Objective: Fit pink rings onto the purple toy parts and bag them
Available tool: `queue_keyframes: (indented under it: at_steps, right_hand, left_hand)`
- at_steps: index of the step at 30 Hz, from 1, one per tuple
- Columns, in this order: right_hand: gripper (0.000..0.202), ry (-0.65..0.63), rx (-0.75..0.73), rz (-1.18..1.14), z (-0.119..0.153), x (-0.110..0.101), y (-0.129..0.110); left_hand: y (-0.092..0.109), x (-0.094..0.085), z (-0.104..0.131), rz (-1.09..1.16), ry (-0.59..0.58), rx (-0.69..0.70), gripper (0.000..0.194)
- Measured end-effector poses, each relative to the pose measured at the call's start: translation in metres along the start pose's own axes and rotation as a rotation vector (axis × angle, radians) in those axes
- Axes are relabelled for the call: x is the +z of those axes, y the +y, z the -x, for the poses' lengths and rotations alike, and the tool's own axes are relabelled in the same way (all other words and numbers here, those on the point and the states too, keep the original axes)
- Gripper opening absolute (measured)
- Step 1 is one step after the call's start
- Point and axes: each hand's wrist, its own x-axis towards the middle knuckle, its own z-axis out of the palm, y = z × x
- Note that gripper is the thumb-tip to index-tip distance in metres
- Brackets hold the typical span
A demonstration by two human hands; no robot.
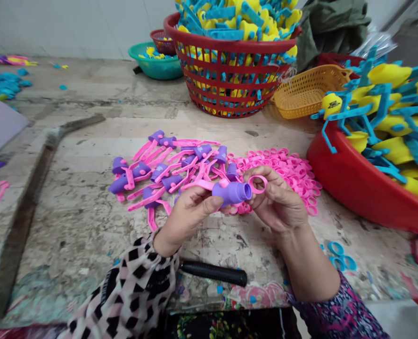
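Observation:
My left hand (191, 214) is closed round a purple plastic nozzle-shaped part (228, 193) with a pink arm sticking out to the left. Its threaded open end points right. Between the fingertips of my right hand (279, 200) is a pink plastic ring (258, 184), close to that open end; whether the two touch I cannot tell. Behind my hands lies a pile of purple parts with pink arms (171, 181). A heap of pink rings (297, 174) spreads out beyond my right hand.
A red basket (237, 70) of yellow and blue parts stands at the back, beside a green bowl (162, 68) and an orange basket (311, 89). At right is a red tub (364, 188). A black handle (214, 272), blue rings (343, 256) and a wooden strip (32, 212) lie nearer.

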Motion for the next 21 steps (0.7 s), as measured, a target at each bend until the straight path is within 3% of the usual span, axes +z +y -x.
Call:
queue_keyframes:
  at_steps: [12,17,21]
  right_hand:
    - [0.029,0.11,-0.051,0.087,-0.002,0.003,-0.001]
    - [0.018,0.203,-0.224,0.2,-0.003,0.007,0.005]
    - [0.018,0.234,-0.288,0.289,-0.002,0.009,0.011]
  left_hand:
    - [-0.001,0.002,-0.003,-0.039,0.062,-0.055,0.035]
    - [-0.004,0.004,0.002,-0.401,0.159,0.21,0.026]
    - [-0.007,0.005,0.007,-0.755,0.227,0.482,0.039]
